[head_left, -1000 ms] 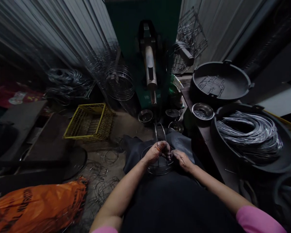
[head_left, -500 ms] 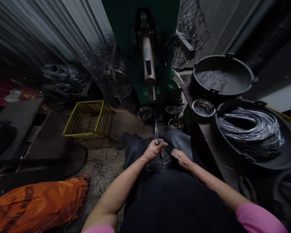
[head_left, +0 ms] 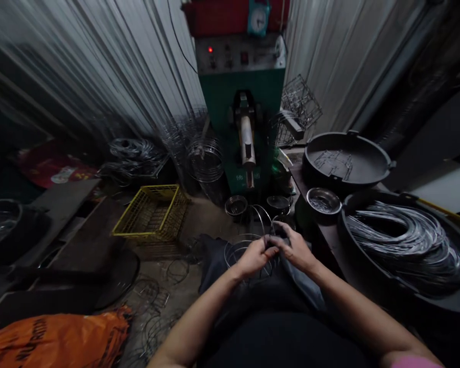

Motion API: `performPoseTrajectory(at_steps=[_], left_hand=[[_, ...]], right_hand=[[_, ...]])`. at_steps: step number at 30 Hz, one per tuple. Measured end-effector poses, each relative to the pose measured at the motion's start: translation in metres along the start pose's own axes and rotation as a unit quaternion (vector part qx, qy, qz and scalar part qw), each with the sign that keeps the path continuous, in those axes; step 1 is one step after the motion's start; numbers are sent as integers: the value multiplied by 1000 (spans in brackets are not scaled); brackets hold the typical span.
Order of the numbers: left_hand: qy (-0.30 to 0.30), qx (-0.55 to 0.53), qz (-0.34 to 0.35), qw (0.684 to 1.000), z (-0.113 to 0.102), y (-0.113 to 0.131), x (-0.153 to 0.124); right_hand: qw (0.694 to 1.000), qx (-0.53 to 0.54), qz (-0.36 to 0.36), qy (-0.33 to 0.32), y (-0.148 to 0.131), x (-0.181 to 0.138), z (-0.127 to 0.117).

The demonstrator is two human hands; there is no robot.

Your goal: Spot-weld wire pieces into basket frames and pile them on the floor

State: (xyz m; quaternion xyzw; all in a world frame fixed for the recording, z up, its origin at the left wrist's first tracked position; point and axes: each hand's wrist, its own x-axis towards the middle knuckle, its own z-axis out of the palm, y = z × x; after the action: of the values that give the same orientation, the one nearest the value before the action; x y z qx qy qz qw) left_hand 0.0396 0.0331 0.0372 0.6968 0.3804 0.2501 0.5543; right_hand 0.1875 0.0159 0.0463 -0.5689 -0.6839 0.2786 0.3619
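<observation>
**Both hands on wire basket frame over lap**

Left hand (head_left: 255, 255) and right hand (head_left: 294, 249) each had a closed grip on the round wire basket frame (head_left: 240, 251), held over the lap, likely so both could work its thin loop. Beyond: steel bowls (head_left: 236, 205), yellow crate (head_left: 153, 212), green machine (head_left: 245, 107). Versus earlier: hands sat closer together, view tilted up, showing the machine's panel.

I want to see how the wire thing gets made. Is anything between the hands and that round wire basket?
No. Both the left hand and the right hand already grip the wire basket on the lap, with nothing visible between.
</observation>
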Motion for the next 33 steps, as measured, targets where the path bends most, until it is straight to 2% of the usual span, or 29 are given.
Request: performPoseTrajectory(at_steps=[3, 5, 7, 9, 11, 12, 13, 15, 17, 19, 21, 24, 26, 29, 33], left_hand=[[63, 210, -29, 975, 6, 7, -4], [71, 285, -46, 955, -1, 14, -12], [87, 310, -34, 946, -18, 22, -23], [172, 294, 0, 940, -44, 27, -32], [295, 268, 46, 916, -73, 27, -34], [326, 259, 72, 906, -87, 24, -31], [328, 242, 95, 908, -100, 21, -26], [270, 172, 128, 939, -118, 12, -11], [211, 99, 144, 962, -127, 6, 5], [185, 70, 147, 969, -128, 3, 17], [179, 93, 145, 969, -126, 3, 24], [186, 151, 137, 961, -124, 0, 32], [195, 143, 115, 964, -124, -6, 37], [181, 58, 65, 980, -124, -18, 44], [134, 28, 21, 990, -124, -27, 48]], right_hand=[[997, -54, -46, 9, -19, 20, 11], [992, -77, -97, 27, -21, 28, 19], [983, -92, -154, 44, -18, 35, 23], [972, -106, -206, 43, -15, 41, 21], [963, -110, -246, 25, -13, 46, 13], [960, -104, -261, 14, -12, 48, 8], [959, -90, -267, 7, -12, 50, 3], [967, -46, -250, 8, -12, 55, -7], [980, 4, -199, 18, -11, 60, -13], [990, 54, -126, 18, -7, 63, -16], [992, 117, -50, 11, 0, 65, -14], [972, 232, 40, 22, 14, 68, -7], [953, 294, 73, 24, 24, 70, -1], [934, 344, 98, 7, 38, 74, 7], [937, 328, 124, -2, 46, 79, 14]])
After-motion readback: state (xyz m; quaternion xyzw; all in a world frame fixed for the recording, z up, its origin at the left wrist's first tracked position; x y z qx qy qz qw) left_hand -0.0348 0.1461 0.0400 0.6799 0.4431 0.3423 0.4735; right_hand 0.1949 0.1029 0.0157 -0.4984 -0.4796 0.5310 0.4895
